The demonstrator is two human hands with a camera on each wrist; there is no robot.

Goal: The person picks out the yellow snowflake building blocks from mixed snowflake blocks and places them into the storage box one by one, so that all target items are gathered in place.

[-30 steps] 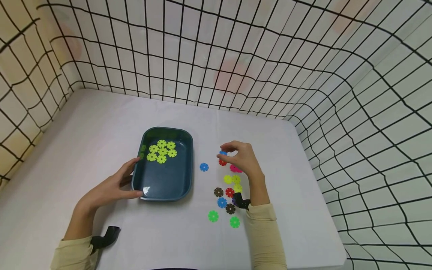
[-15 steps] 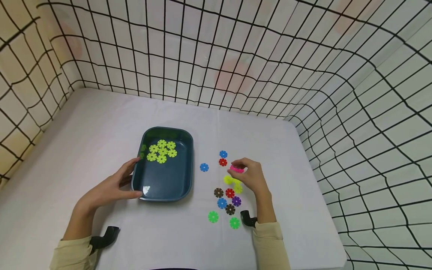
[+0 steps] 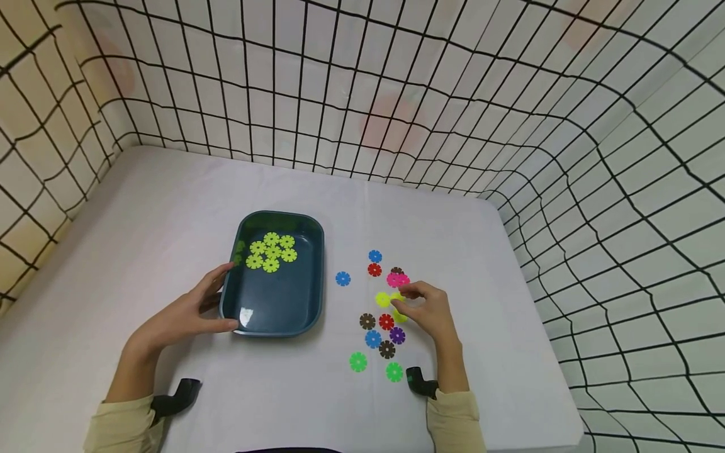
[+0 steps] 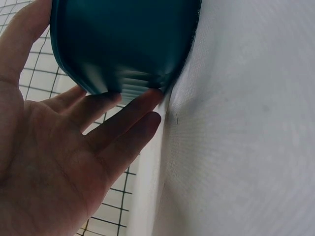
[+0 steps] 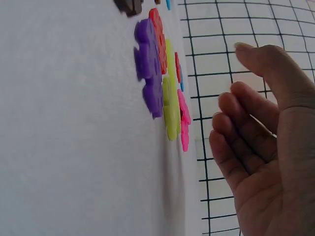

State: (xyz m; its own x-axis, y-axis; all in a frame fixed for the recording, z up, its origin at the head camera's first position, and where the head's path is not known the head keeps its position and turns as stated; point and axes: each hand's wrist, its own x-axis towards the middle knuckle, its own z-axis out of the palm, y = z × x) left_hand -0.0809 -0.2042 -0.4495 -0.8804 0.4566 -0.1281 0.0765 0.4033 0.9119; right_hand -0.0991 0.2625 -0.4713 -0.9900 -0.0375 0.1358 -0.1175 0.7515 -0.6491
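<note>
My left hand (image 3: 184,318) rests on the left side of a dark blue tray (image 3: 277,302), fingers spread along its wall and thumb at the near-left corner. In the left wrist view, the fingertips (image 4: 153,94) touch the tray's outside. A cluster of yellow-green notched plastic discs (image 3: 272,252) lies inside the tray. My right hand (image 3: 430,308) hovers over yellow discs (image 3: 383,299) on the table, partly covering them. Its thumb and forefinger stand apart with nothing between them, as the right wrist view confirms. Pink discs (image 3: 398,279) lie just beyond, overlapping a brown one.
Between tray and right hand lie a blue disc (image 3: 342,279) and, further right, red (image 3: 386,321), brown, blue and purple (image 3: 397,335) ones. Two green discs (image 3: 358,362) lie nearest me. Black wire mesh (image 3: 317,100) borders the white table at the back and sides.
My right hand has moved toward me and slightly right, from above the far blue and red discs, past the pink ones, to the yellow ones. The left hand and tray stay put.
</note>
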